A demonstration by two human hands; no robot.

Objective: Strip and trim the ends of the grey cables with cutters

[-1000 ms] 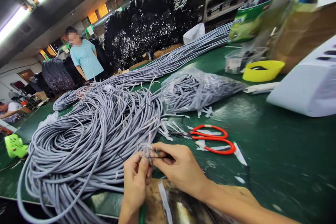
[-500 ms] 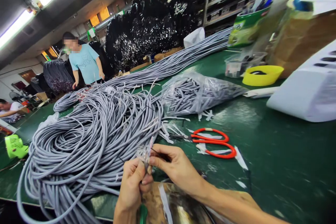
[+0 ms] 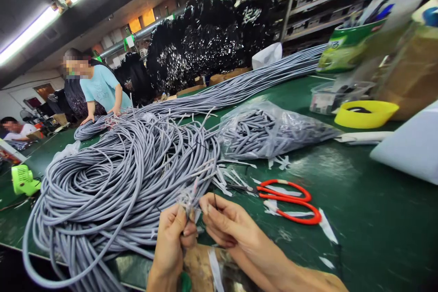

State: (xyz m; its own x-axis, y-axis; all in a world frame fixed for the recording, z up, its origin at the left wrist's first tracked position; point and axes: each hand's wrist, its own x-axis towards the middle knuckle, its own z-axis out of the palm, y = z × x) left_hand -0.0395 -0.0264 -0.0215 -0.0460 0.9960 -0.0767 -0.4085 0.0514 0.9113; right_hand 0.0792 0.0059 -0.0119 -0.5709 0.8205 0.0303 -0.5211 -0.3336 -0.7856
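My left hand (image 3: pixel 171 235) is closed on a cable end, its fingers wrapped round it. Whitish frayed strands (image 3: pixel 186 197) and a thin pinkish wire stick up above the thumb. Just to the right, my right hand (image 3: pixel 234 226) is pinched, a short thin dark strand (image 3: pixel 215 200) showing at its fingertips. A small gap separates the fingertips of the two hands. Behind and left of them lies a big coil of grey cables (image 3: pixel 130 182). Scissors with red handles (image 3: pixel 289 200) rest on the green table (image 3: pixel 376 232), right of my right hand.
A clear plastic bag of cut cable pieces (image 3: pixel 263 130) lies behind the scissors, near white tape scraps (image 3: pixel 224 180). Farther right stand a yellow ring-shaped holder (image 3: pixel 367 114) and a green pen tub (image 3: pixel 349 48). A small green fan (image 3: pixel 24 180) is far left. Across the table, a person (image 3: pixel 101 86) touches cables.
My right hand has drawn a little right, away from the cable end in my left hand. The view has shifted slightly. The person across the table now leans over with arms lowered to the cables.
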